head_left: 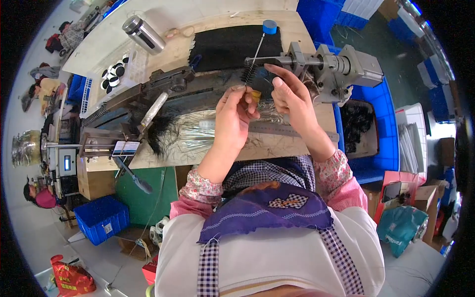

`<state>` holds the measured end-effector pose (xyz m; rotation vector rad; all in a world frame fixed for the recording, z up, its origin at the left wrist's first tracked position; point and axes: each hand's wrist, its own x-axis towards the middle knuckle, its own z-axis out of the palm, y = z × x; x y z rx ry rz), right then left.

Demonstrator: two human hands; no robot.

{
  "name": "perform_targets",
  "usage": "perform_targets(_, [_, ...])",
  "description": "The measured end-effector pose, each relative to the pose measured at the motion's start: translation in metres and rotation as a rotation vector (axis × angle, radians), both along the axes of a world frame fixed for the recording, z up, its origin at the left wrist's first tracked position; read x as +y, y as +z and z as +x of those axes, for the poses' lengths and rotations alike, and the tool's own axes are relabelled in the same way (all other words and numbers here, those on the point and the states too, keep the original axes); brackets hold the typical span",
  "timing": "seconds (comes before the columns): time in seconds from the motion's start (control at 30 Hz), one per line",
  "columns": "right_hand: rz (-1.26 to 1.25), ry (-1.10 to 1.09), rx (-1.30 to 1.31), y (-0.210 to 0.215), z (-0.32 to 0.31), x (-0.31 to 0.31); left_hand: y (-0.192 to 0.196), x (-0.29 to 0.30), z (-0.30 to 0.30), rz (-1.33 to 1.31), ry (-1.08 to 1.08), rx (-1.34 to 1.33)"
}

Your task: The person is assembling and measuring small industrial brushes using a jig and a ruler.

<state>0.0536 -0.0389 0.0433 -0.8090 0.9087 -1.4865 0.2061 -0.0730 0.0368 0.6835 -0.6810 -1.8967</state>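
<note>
My left hand (233, 115) is closed, its fingertips pinching the lower end of a small wire brush (249, 73). The brush has black bristles and a twisted wire stem that slants up toward a round blue cap (269, 26); whether they join is unclear. A small yellow piece (256, 95) shows at the left fingertips. Just to the right, my right hand (293, 96) has its index finger stretched toward the machine's spindle (277, 60) and its thumb raised. The other fingers curl inward, partly hidden, with nothing visible in them.
A motor (363, 69) drives the spindle at the right. Black cloth (222, 47) lies behind the metal rail. Cut wires (198, 136) and a steel ruler (292, 131) lie near me. At left are a lever clamp (163, 81), a white basket (136, 74) and a steel flask (143, 34).
</note>
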Motion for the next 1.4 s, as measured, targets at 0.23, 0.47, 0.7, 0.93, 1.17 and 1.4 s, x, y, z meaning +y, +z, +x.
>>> perform_targets(0.23, [-0.032,-0.109,0.315,0.016,0.000,-0.014,-0.005,0.004,0.004,0.085,-0.257,0.007])
perform_targets(0.47, [-0.045,-0.129,0.410,0.023,-0.003,-0.020,-0.001,0.005,-0.002,-0.159,-0.044,-0.267])
perform_targets(0.7, [-0.058,-0.108,0.370,0.025,0.000,-0.026,0.001,0.004,-0.001,-0.473,-0.003,-0.545])
perform_targets(0.93, [-0.050,-0.014,0.028,0.007,-0.010,-0.011,0.003,-0.002,0.005,-0.306,0.027,-0.307])
perform_targets(1.17, [-0.154,-0.066,0.594,0.005,-0.001,0.005,0.007,-0.003,0.003,-0.320,0.052,-0.275])
perform_targets(1.4, [-0.174,-0.099,0.682,0.000,-0.002,-0.003,0.004,0.000,0.003,-0.334,0.057,-0.334])
